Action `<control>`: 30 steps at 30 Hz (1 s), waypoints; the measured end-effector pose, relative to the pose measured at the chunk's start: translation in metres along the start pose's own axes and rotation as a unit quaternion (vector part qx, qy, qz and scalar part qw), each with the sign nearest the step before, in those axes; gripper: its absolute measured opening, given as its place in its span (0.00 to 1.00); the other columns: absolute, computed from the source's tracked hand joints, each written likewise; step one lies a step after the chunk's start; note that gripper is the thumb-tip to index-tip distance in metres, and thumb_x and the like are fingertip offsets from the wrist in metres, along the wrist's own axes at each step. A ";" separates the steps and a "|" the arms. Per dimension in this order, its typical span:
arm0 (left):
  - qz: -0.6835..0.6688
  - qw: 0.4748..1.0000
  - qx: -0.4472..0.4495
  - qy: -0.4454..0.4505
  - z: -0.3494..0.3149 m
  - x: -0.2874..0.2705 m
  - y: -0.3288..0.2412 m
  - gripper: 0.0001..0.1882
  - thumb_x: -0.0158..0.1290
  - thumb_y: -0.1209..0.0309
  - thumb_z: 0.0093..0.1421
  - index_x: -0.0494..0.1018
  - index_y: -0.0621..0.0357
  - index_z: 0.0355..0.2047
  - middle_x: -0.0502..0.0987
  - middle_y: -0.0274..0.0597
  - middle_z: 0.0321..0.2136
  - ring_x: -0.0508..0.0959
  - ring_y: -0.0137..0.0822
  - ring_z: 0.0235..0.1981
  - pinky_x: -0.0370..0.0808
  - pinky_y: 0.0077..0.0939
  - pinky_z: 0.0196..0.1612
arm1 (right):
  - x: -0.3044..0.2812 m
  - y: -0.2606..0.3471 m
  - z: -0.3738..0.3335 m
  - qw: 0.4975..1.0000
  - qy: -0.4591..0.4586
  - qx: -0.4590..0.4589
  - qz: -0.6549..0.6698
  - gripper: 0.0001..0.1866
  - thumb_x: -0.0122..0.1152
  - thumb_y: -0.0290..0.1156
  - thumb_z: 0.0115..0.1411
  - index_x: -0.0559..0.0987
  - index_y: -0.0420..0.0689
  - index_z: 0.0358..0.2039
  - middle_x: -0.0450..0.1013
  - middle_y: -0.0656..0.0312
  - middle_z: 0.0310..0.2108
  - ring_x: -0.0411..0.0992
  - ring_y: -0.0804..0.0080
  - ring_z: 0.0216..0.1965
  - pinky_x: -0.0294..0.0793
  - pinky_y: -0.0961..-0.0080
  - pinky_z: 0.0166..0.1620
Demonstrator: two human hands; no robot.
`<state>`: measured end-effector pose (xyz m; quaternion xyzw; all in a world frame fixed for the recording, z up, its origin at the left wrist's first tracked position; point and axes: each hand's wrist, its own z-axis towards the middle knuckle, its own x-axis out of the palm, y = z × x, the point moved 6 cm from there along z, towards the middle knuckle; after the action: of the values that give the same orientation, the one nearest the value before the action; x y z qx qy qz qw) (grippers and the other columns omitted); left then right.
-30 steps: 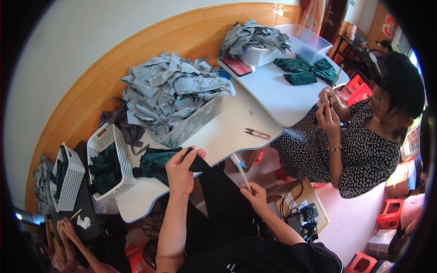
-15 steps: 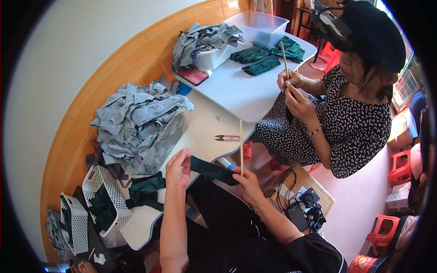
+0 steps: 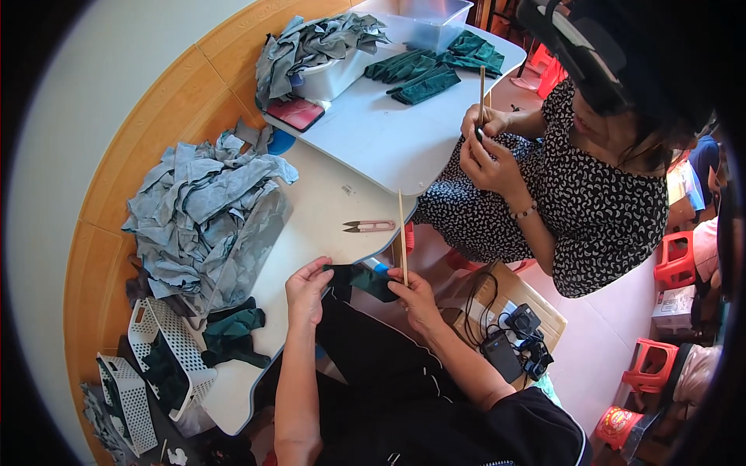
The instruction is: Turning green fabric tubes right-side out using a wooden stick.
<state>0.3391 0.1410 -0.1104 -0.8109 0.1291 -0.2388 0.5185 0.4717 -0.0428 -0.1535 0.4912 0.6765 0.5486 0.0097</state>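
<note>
A dark green strip of shiny cloth (image 3: 362,282) stretches between my hands above my lap. My left hand (image 3: 305,292) pinches its left end between thumb and fingers. At the other end, my right hand (image 3: 416,298) is closed on the cloth and on a thin wooden stick (image 3: 403,237), which stands nearly upright. On the table just beyond lie small pink-handled thread snips (image 3: 368,226). More dark green cloth pieces (image 3: 234,334) lie on the table edge left of my left hand.
A heap of grey cloth (image 3: 208,210) covers the table's left side, near white perforated baskets (image 3: 189,353). Across the white tabletop (image 3: 388,147), a co-worker (image 3: 602,190) handles a stick and a dark piece. Cables and black devices (image 3: 517,342) sit on a cardboard box at right.
The view has shifted, so the table and its things appear farther left. The cloth strip slopes less, its right end slightly higher. Both my hands keep their hold.
</note>
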 end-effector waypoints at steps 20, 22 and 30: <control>-0.041 0.993 0.099 -0.041 0.003 -0.001 -0.101 0.15 0.58 0.79 0.56 0.73 0.59 0.44 0.78 0.37 0.34 0.79 0.29 0.31 0.79 0.23 0.34 | 0.050 -0.001 0.048 0.977 0.137 -0.013 0.160 0.25 0.62 0.25 0.55 0.67 0.42 0.54 0.71 0.61 0.39 0.74 0.72 0.38 0.76 0.73 0.41; -0.056 0.991 0.111 -0.052 0.003 -0.004 -0.103 0.15 0.57 0.79 0.56 0.72 0.59 0.44 0.78 0.39 0.34 0.79 0.30 0.32 0.79 0.24 0.35 | 0.048 0.010 0.040 0.992 0.073 -0.093 0.045 0.30 0.62 0.20 0.54 0.65 0.43 0.58 0.71 0.60 0.39 0.74 0.73 0.41 0.76 0.75 0.43; -0.081 0.985 0.147 -0.050 0.004 -0.008 -0.107 0.16 0.55 0.75 0.60 0.67 0.62 0.47 0.76 0.45 0.40 0.79 0.36 0.38 0.79 0.28 0.42 | 0.066 0.043 0.026 0.970 0.109 -0.153 0.157 0.26 0.60 0.17 0.56 0.69 0.44 0.55 0.73 0.66 0.36 0.72 0.83 0.36 0.73 0.86 0.38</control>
<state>0.3301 0.1940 -0.0172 -0.7446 0.0003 -0.2558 0.6165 0.4797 0.0171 -0.0963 0.5213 0.4958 0.6905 -0.0751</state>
